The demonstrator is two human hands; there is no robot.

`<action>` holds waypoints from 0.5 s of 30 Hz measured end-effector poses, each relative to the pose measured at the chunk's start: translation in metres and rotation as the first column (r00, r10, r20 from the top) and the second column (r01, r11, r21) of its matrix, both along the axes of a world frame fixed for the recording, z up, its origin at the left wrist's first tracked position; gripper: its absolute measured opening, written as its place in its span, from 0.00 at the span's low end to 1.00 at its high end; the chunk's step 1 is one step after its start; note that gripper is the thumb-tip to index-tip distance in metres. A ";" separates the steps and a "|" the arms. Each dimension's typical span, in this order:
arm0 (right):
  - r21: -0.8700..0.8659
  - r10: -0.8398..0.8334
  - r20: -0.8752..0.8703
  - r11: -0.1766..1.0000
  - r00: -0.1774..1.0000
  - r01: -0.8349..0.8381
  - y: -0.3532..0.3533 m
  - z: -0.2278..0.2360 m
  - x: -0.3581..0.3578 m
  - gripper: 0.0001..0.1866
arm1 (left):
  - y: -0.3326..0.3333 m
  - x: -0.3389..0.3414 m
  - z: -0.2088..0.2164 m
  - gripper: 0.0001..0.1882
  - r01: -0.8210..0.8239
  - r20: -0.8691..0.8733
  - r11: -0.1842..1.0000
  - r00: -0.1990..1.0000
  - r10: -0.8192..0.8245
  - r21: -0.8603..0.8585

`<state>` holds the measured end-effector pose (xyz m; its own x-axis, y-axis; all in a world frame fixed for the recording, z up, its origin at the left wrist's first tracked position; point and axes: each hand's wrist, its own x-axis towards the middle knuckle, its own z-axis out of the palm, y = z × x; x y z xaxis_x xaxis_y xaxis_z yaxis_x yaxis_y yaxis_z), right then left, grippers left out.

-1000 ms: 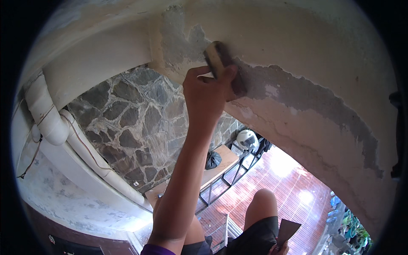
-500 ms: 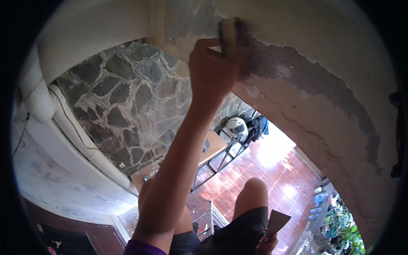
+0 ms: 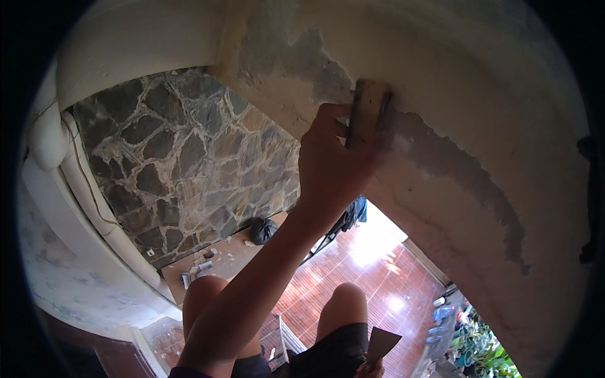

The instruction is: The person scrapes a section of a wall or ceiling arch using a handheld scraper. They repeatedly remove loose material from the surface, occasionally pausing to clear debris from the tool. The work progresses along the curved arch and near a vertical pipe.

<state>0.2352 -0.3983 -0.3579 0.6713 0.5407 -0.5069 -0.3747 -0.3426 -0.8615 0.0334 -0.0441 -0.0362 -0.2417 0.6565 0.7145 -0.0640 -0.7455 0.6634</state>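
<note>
My left hand (image 3: 337,160) is raised to the underside of a curved plastered beam (image 3: 435,208), fingers closed around a flat rectangular tool (image 3: 368,113) with a tan face and dark edges. The tool meets the beam between two grey patches: a damp-looking strip (image 3: 454,164) curving down to the right and a rough-edged patch (image 3: 302,60) at upper left. Low in the view, by my right knee, my right hand (image 3: 372,368) grips a flat scraper (image 3: 382,343) with its dull blade pointing up; most of that hand is cut off.
A stone-clad wall (image 3: 183,157) stands at left, beside white pipes (image 3: 91,183). Below it, a bench (image 3: 236,252) holds a dark bag (image 3: 261,231) and scraps. Far below lies a red tiled floor (image 3: 315,283). Bottles (image 3: 441,321) and plants (image 3: 485,359) stand at lower right.
My left hand and its tool have moved down and right across the beam, while the view has shifted. More of the upper-left grey patch shows. The helmet has dropped from sight behind my arm.
</note>
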 end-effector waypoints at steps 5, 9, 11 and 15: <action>-0.032 0.040 0.215 0.999 0.976 -0.034 -0.004 0.002 -0.001 0.31 | 0.006 -0.008 0.004 0.25 0.064 0.229 0.988 0.973 -0.030 -0.142; -0.030 0.061 0.049 0.998 0.997 -0.060 -0.004 0.011 0.002 0.31 | 0.010 -0.006 -0.006 0.24 -0.051 -0.135 0.998 0.990 0.046 -0.037; -0.068 0.009 0.115 0.998 0.993 -0.001 -0.004 0.012 0.002 0.31 | 0.012 -0.006 -0.009 0.24 -0.041 -0.066 0.999 0.997 0.040 -0.002; -0.053 0.045 0.080 0.998 0.996 -0.040 -0.003 0.010 -0.001 0.31 | 0.008 -0.003 -0.005 0.24 0.085 0.114 0.994 0.990 -0.078 -0.065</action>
